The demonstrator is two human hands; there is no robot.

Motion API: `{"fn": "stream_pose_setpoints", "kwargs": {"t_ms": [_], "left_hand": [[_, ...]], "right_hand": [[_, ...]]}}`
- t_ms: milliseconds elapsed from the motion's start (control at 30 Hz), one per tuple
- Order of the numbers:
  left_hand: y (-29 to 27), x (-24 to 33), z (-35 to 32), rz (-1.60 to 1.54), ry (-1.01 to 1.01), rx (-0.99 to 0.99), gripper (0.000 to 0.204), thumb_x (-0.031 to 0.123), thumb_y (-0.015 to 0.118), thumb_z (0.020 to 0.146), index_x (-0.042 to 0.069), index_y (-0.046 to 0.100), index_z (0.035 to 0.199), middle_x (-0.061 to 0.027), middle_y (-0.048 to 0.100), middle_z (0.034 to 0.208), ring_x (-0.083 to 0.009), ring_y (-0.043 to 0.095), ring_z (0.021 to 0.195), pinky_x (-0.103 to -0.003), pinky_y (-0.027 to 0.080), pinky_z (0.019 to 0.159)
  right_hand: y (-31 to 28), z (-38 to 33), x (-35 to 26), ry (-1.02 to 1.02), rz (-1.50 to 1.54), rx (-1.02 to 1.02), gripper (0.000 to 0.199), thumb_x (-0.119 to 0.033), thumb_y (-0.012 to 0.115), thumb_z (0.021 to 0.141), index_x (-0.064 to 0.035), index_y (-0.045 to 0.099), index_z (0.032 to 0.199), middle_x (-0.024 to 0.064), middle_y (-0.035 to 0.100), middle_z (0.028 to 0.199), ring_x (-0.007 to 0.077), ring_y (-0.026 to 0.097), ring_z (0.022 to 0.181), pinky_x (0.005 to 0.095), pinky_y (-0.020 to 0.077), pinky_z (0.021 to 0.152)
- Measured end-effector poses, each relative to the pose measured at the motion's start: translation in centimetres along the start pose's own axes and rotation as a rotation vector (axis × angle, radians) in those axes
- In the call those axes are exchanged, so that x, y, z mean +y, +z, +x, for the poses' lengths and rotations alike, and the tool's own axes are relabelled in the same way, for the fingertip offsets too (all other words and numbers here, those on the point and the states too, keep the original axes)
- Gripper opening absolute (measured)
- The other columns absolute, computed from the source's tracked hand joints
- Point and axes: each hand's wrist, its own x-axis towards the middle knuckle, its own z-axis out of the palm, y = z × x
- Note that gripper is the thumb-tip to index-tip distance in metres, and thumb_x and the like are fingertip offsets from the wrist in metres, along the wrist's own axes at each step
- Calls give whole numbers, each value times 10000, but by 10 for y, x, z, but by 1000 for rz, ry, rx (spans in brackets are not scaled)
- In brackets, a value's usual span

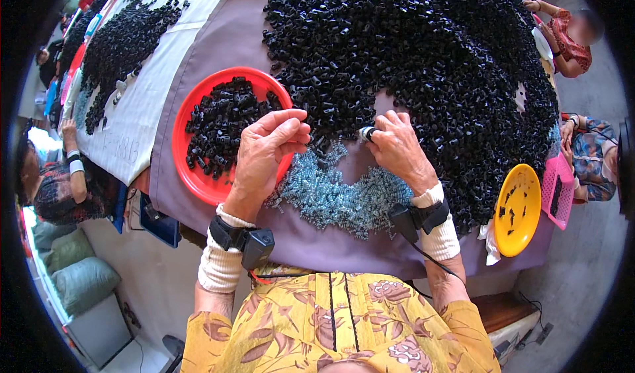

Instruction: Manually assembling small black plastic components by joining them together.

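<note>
My left hand (pixel 268 149) is held over the right rim of a red round tray (pixel 182 118), its thumb and fingers drawn together; anything between them is too small or hidden to make out. The tray holds many small black plastic caps (pixel 225 118). My right hand (pixel 402 149) is closed at the near edge of a big heap of the same black caps (pixel 423 62). A small black-and-white band or piece shows at its fingertips; I cannot tell which. Between and below my hands lies a spread of small clear bluish pieces (pixel 317 197), perhaps springs.
A yellow oval tray (pixel 518 211) with a few black bits lies at the right edge, beside a pink basket (pixel 559 191). People sit at the right and left. A second table (pixel 169 62) with a white cover and more black caps stands at the left.
</note>
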Motion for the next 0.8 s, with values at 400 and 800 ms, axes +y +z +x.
{"fn": "stream_pose_setpoints", "kwargs": {"t_ms": [400,800], "left_hand": [[3,3,0,54,-18,36,222,119,564,896,7,608,1082,-87,661,896,-146,643,777,-263,533,691],[3,0,-2,26,-4,60,231,126,598,875,0,618,1067,-77,659,873,-125,633,758,-236,524,676]], "right_hand": [[0,16,-42,-118,243,-96,123,-157,647,727,-76,610,641,63,538,746,226,534,758,357,401,691],[18,17,-66,-228,147,-7,48,-107,585,711,-74,602,679,74,561,769,230,543,766,367,394,749]]}}
